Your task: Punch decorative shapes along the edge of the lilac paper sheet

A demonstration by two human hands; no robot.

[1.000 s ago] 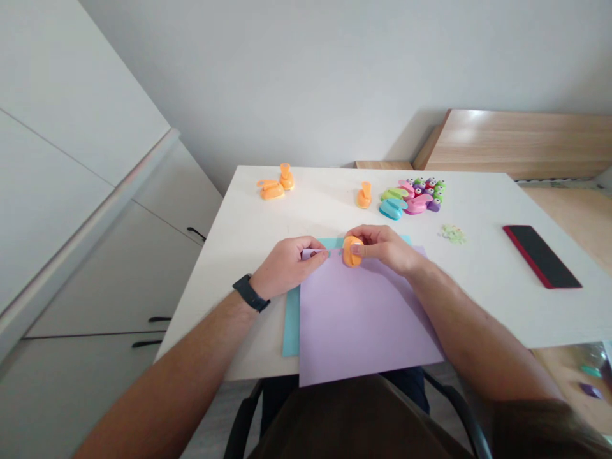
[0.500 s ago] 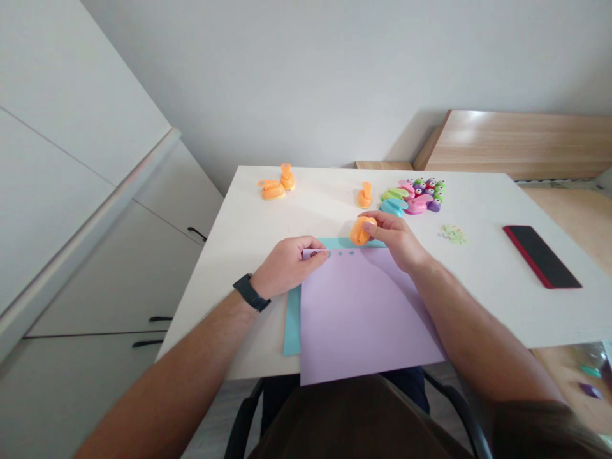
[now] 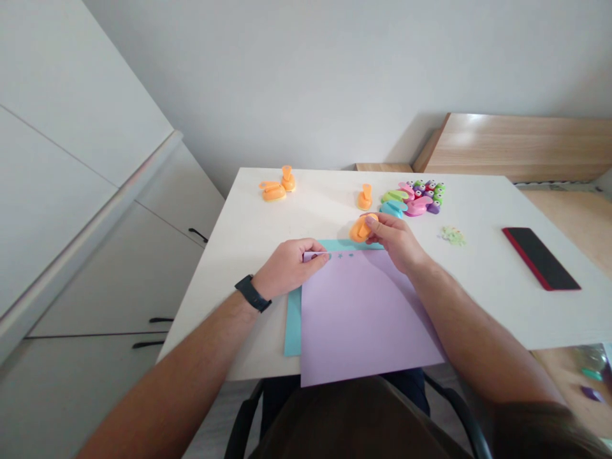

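Note:
My right hand [image 3: 396, 243] grips an orange craft punch [image 3: 361, 229], which sits just beyond the top edge of a lilac paper sheet [image 3: 363, 319]. My left hand [image 3: 289, 268] lies on that sheet's top left edge and presses it down. Small star-shaped holes [image 3: 345, 255] run along the edge between my hands, with turquoise showing through them. A turquoise paper sheet [image 3: 294, 322] lies under the lilac one and sticks out at the left and far edges.
The white table [image 3: 315, 213] also holds several orange punches [image 3: 273, 191], a colourful heap of punches [image 3: 414, 201], pale green paper bits [image 3: 453, 236] and a black phone in a red case [image 3: 540, 258]. White cabinets stand left, with a wooden surface right.
My right hand has lifted the orange punch off the lilac edge and moved it to the far side, uncovering the star holes. My left hand has stayed in place.

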